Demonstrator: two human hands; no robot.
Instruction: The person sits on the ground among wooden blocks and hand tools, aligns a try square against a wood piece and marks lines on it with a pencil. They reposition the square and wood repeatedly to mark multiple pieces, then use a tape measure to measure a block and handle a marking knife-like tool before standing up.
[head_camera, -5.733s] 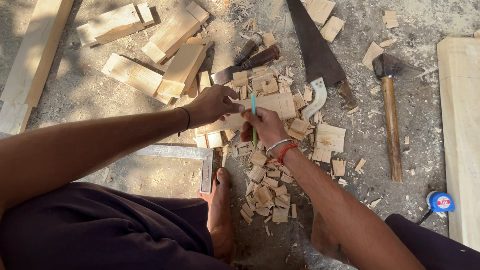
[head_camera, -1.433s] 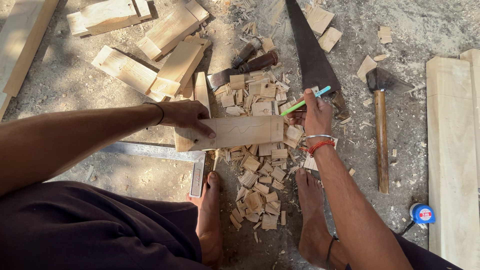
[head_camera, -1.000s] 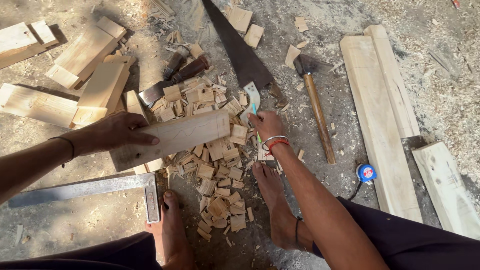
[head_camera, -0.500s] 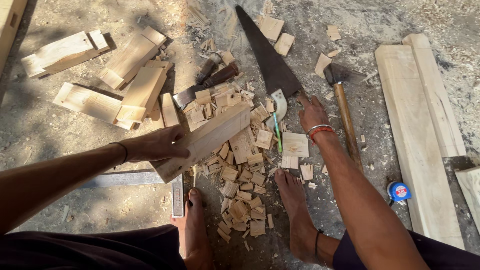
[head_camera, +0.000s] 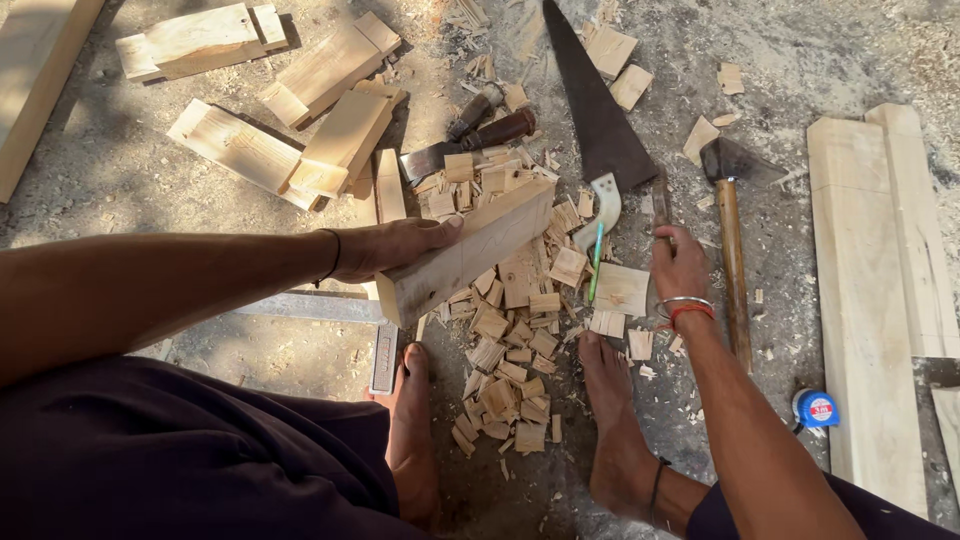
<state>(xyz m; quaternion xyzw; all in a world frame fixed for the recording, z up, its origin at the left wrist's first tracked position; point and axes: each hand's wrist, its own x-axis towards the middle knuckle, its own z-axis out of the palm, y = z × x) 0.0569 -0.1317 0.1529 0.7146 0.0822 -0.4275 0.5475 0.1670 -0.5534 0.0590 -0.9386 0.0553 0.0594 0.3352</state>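
My left hand (head_camera: 400, 245) grips a long pale wooden block (head_camera: 470, 255) and holds it tilted over a heap of wood chips (head_camera: 510, 345). My right hand (head_camera: 680, 268) rests on the ground to the right of the heap. Its fingers curl around the lower end of a thin dark tool (head_camera: 660, 195) that lies beside the handsaw (head_camera: 600, 110). A green pencil (head_camera: 597, 262) lies loose on the chips between the block and my right hand. My bare feet (head_camera: 415, 430) sit on either side of the chip heap.
An axe-like hammer with a wooden handle (head_camera: 733, 260) lies right of my right hand. A dark-handled chisel (head_camera: 495, 132) lies behind the block. A metal square (head_camera: 385, 352), a blue tape measure (head_camera: 818, 408), planks (head_camera: 880, 300) at right and several cut blocks (head_camera: 330, 140) at top left surround me.
My right hand let go of the green pencil, which now lies on the chips, and moved right onto the thin dark tool. My left hand turned the block to a steeper slant.
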